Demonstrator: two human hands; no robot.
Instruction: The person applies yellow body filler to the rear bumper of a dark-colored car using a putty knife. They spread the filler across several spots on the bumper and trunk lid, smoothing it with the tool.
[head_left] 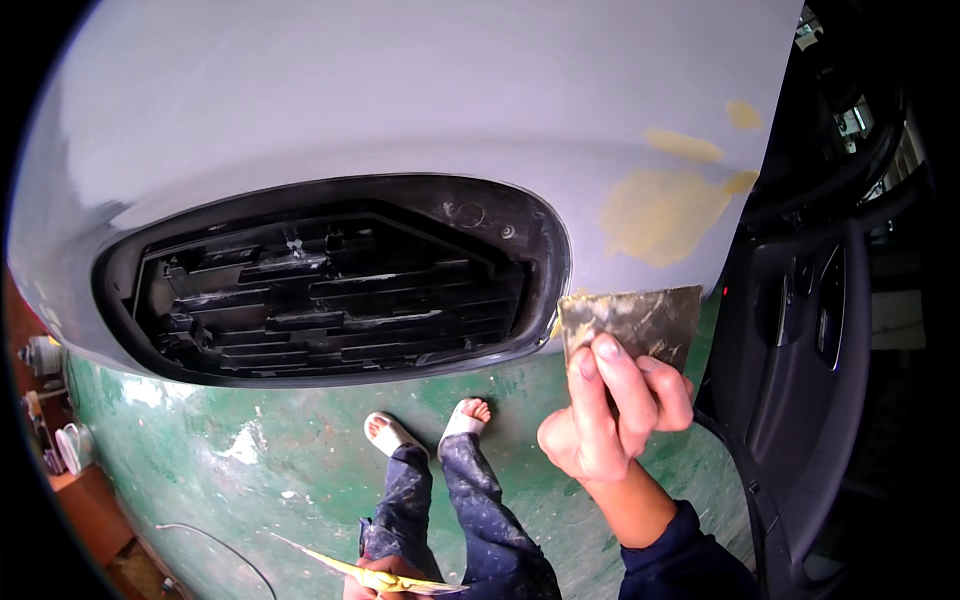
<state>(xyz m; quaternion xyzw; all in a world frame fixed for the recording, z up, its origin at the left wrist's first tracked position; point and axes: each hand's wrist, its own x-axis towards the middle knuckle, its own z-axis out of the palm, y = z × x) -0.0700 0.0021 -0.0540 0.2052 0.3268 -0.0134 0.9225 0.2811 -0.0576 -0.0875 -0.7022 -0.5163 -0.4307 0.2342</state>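
Observation:
My right hand point(620, 410) grips a flat, dark, stained putty spreader point(640, 318), fingers pressed against its face. The spreader's straight upper edge lies in front of the lower corner of a grey car body panel point(350, 90). Just above it, pale yellow filler patches point(665, 212) mark the panel, one large and several smaller. At the lower edge, my left hand point(362, 588) is closed on a thin board point(325, 560) seen nearly edge-on, with yellow filler on it. Most of that hand is hidden or cut off.
Left of the patches, an oval black recess point(350, 280) with slatted parts opens in the panel. A dark car door point(800, 350) stands at the right. My feet are on the stained green floor point(250, 440). A cable point(225, 545) and an orange-brown cabinet point(95, 510) are at left.

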